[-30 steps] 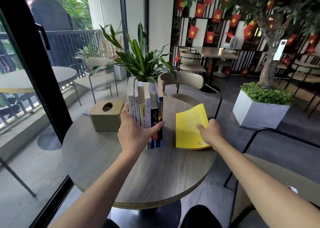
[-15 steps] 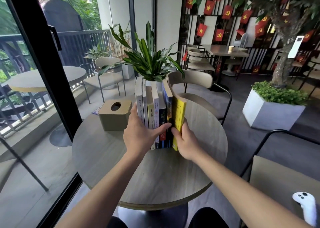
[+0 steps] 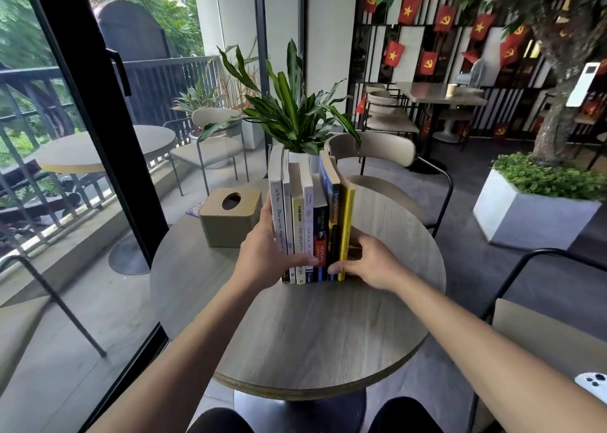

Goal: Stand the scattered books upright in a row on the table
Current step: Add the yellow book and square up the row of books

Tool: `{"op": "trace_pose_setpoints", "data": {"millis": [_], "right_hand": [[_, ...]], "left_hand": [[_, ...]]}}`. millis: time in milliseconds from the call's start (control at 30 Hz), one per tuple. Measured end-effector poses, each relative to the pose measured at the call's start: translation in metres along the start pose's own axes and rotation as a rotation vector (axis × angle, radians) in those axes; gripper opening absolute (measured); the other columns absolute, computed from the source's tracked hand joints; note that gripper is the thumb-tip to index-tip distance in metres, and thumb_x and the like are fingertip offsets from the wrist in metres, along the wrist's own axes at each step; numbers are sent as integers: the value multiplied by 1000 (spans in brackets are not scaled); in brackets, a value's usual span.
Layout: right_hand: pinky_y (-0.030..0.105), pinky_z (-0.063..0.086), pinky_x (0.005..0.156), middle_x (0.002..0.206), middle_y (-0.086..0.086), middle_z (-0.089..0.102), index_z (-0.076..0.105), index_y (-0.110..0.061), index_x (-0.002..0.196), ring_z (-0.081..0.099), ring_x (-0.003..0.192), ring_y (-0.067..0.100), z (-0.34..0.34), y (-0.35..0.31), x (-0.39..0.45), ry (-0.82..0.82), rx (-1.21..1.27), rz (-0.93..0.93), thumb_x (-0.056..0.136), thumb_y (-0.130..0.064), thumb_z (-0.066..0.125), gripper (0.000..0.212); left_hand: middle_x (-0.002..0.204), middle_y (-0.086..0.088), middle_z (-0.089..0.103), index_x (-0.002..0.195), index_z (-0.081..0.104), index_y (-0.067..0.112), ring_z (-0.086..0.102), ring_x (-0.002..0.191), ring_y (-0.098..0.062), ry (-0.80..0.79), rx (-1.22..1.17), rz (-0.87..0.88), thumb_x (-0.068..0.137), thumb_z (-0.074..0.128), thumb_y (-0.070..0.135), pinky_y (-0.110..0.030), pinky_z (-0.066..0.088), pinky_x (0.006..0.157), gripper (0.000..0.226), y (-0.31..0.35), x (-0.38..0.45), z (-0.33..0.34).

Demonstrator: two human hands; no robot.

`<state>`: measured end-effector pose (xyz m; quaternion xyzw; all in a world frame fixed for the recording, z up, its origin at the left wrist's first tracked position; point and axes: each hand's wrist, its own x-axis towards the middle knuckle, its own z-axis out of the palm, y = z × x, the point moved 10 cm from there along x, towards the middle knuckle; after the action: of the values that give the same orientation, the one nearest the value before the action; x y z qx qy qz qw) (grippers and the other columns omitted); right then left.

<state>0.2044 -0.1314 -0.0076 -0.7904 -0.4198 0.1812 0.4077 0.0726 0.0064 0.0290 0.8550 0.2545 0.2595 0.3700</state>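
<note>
Head view. Your left hand is clamped flat against the outer white book, thumb wrapped across the lower spines, so the row of books has a stop on that side and cannot fan open. Your right hand grasps the yellow book low down, thumb on its spine and fingers behind the cover, pressing it against the dark blue book next to it. Both grips sit near the foot of the row, likely because that is where sliding starts. The row stands upright mid-counter, between your hands, spines facing you. The tissue box sits just beyond your left hand, apart from the books. No book lies flat in sight. Judgement: the task is near done; the row may tip once you let go.
</note>
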Motion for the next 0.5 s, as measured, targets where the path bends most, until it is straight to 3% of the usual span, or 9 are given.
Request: {"op": "trace_pose_setpoints", "data": {"millis": [133,233,367,500], "right_hand": [[21,38,92,129,-6,62,54,-24,132,51,119,7,0,-1,2,63,29,-27,67,-34,86,74],[27,42,98,129,-5,63,55,-22,132,54,118,9,3,3,2,49,-5,-18,69,-36,85,71],[37,45,105,132,0,62,53,-19,134,57,121,14,9,8,1,-29,-53,0,79,-33,78,62],[43,47,102,129,1,64,55,-18,133,60,118,17,8,9,2,2,-55,8,79,-33,78,60]], "left_hand": [[123,8,63,151,22,28,60,112,-14,-18,-23,12,52,96,36,-45,56,90,124,0,2,2],[121,11,63,151,20,30,60,112,-13,-54,-33,12,54,96,32,-43,56,90,124,-2,3,4],[106,22,54,154,10,31,56,107,-7,-132,-11,40,60,94,17,-13,50,70,127,-4,6,7],[106,23,53,154,11,27,54,110,-7,-133,-16,48,62,92,12,-6,45,65,124,-9,9,8]]}}
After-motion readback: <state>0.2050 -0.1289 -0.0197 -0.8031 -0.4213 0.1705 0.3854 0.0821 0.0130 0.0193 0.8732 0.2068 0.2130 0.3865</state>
